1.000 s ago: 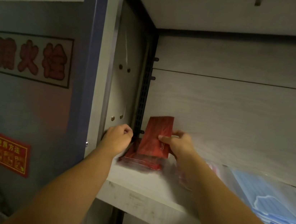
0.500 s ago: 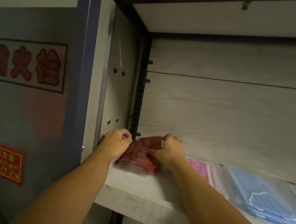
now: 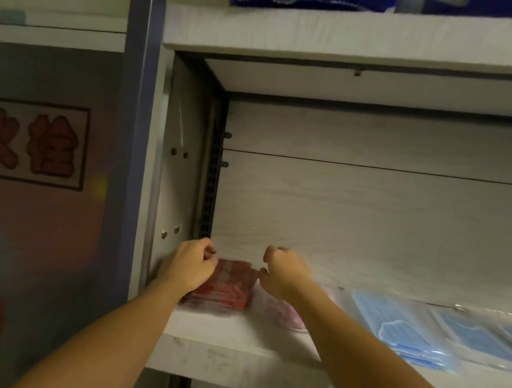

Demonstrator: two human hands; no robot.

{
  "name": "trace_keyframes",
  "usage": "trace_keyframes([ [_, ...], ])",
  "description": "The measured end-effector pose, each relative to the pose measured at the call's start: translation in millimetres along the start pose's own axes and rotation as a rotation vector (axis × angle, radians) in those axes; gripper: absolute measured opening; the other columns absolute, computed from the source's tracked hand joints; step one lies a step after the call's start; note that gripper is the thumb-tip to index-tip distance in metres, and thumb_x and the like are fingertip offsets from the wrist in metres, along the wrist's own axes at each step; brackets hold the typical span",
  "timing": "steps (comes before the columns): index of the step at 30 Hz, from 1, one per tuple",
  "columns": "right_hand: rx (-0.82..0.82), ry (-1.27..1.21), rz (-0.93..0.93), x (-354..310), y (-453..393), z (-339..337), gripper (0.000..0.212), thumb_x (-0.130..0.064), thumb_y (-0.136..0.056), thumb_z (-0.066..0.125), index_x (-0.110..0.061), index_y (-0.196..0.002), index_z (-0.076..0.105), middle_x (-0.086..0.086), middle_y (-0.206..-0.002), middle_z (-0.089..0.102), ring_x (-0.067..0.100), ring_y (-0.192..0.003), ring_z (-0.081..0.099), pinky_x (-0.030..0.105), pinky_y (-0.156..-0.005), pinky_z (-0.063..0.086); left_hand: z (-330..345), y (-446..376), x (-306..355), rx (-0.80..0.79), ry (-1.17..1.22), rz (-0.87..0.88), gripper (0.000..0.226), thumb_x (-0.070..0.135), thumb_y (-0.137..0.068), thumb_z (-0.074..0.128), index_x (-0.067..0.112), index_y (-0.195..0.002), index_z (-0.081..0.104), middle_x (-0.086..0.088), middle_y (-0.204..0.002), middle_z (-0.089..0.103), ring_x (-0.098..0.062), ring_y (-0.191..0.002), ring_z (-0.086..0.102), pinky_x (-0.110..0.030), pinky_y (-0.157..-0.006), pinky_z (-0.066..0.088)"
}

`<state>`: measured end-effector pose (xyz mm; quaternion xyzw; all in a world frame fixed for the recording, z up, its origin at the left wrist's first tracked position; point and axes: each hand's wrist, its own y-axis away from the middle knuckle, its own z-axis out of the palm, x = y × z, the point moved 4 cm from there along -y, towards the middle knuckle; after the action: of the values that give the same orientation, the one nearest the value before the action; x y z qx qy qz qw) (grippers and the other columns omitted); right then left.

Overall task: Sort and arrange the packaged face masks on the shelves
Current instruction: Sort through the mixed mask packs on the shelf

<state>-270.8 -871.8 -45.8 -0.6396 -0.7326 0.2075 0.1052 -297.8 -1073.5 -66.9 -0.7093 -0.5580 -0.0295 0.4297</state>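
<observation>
Both your forearms reach up to the shelf (image 3: pixel 230 330), your left hand (image 3: pixel 191 266) resting curled-fingered on the stack of red mask packs (image 3: pixel 229 284) in its back-left corner, your right hand (image 3: pixel 283 272) beside it, loosely fisted and empty.

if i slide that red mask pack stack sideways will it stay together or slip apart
The red mask packs look film-wrapped and glossy, so layers probably slip over each other. They lie flat and low on the shelf, so tipping seems unlikely. Probably light and floppy.
</observation>
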Motion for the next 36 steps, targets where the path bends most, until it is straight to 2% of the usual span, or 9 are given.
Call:
trace_keyframes([
  [5, -0.064, 0.150, 0.029, 18, 32, -23, 0.036, -0.022, -0.095, 0.054, -0.007, -0.128, 0.054, 0.016, -0.126, 0.060, 0.036, -0.111, 0.060, 0.038, -0.085, 0.049, 6, -7, 30, -0.112, -0.198, 0.123, 0.027, 0.028, -0.091, 0.058, 0.020, -0.115, 0.068, -0.003, -0.112, 0.070, -0.026, -0.097, 0.065, -0.039, -0.086, 0.056],
  [9, -0.083, 0.222, 0.097, 40, 60, -48, 0.027, -0.016, -0.094, 0.053, -0.007, -0.119, 0.056, 0.014, -0.113, 0.060, 0.029, -0.092, 0.056, 0.036, -0.077, 0.045, 9, 2, 69, -0.200, -0.401, 0.244, 0.025, 0.034, -0.093, 0.055, 0.023, -0.112, 0.066, -0.001, -0.115, 0.066, -0.026, -0.101, 0.064, -0.036, -0.083, 0.055],
  [11, -0.088, 0.246, 0.135, 52, 74, -61, 0.026, -0.016, -0.093, 0.054, -0.007, -0.117, 0.056, 0.014, -0.111, 0.059, 0.029, -0.091, 0.056, 0.036, -0.076, 0.045, 13, 6, 86, -0.234, -0.440, 0.285, 0.022, 0.033, -0.091, 0.055, 0.024, -0.108, 0.067, -0.002, -0.116, 0.066, -0.027, -0.101, 0.064, -0.035, -0.081, 0.054],
  [14, -0.096, 0.272, 0.183, 69, 94, -78, 0.028, -0.016, -0.092, 0.054, -0.006, -0.118, 0.056, 0.015, -0.118, 0.060, 0.036, -0.104, 0.062, 0.035, -0.074, 0.045, 21, 17, 109, -0.295, -0.459, 0.316, 0.023, 0.030, -0.091, 0.054, 0.022, -0.107, 0.068, -0.004, -0.113, 0.068, -0.028, -0.096, 0.064, -0.037, -0.083, 0.056],
  [17, -0.103, 0.285, 0.207, 86, 115, -89, 0.029, -0.018, -0.093, 0.055, -0.006, -0.119, 0.055, 0.016, -0.120, 0.060, 0.036, -0.104, 0.062, 0.034, -0.075, 0.045, 28, 30, 132, -0.329, -0.462, 0.350, 0.028, 0.032, -0.094, 0.053, 0.022, -0.114, 0.069, -0.005, -0.120, 0.066, -0.028, -0.103, 0.064, -0.036, -0.087, 0.055],
  [21, -0.121, 0.327, 0.217, 112, 150, -98, 0.032, -0.022, -0.094, 0.056, -0.004, -0.121, 0.055, 0.017, -0.121, 0.060, 0.038, -0.107, 0.061, 0.034, -0.075, 0.042, 42, 48, 167, -0.361, -0.438, 0.365, 0.029, 0.033, -0.091, 0.056, 0.023, -0.115, 0.068, -0.005, -0.124, 0.066, -0.028, -0.107, 0.063, -0.035, -0.090, 0.053],
  [28, -0.106, 0.394, 0.258, 169, 218, -129, 0.035, -0.022, -0.093, 0.057, -0.007, -0.125, 0.056, 0.014, -0.122, 0.061, 0.034, -0.110, 0.059, 0.038, -0.082, 0.047, 66, 84, 252, -0.304, -0.448, 0.420, 0.031, 0.034, -0.093, 0.052, 0.025, -0.119, 0.067, -0.004, -0.126, 0.065, -0.027, -0.110, 0.063, -0.031, -0.086, 0.049],
  [32, -0.117, 0.384, 0.320, 211, 262, -153, 0.032, -0.016, -0.090, 0.056, -0.007, -0.120, 0.057, 0.011, -0.105, 0.058, 0.030, -0.093, 0.057, 0.036, -0.073, 0.047, 82, 114, 300, -0.274, -0.474, 0.448, 0.032, 0.031, -0.092, 0.047, 0.023, -0.116, 0.068, -0.003, -0.125, 0.066, -0.028, -0.111, 0.063, -0.031, -0.087, 0.050],
  [36, -0.148, 0.387, 0.380, 259, 311, -175, 0.029, -0.024, -0.095, 0.056, -0.010, -0.120, 0.054, 0.009, -0.109, 0.057, 0.025, -0.090, 0.056, 0.036, -0.077, 0.051, 102, 147, 341, -0.289, -0.468, 0.476, 0.031, 0.030, -0.092, 0.047, 0.023, -0.114, 0.067, -0.004, -0.125, 0.065, -0.029, -0.110, 0.063, -0.031, -0.085, 0.050],
])
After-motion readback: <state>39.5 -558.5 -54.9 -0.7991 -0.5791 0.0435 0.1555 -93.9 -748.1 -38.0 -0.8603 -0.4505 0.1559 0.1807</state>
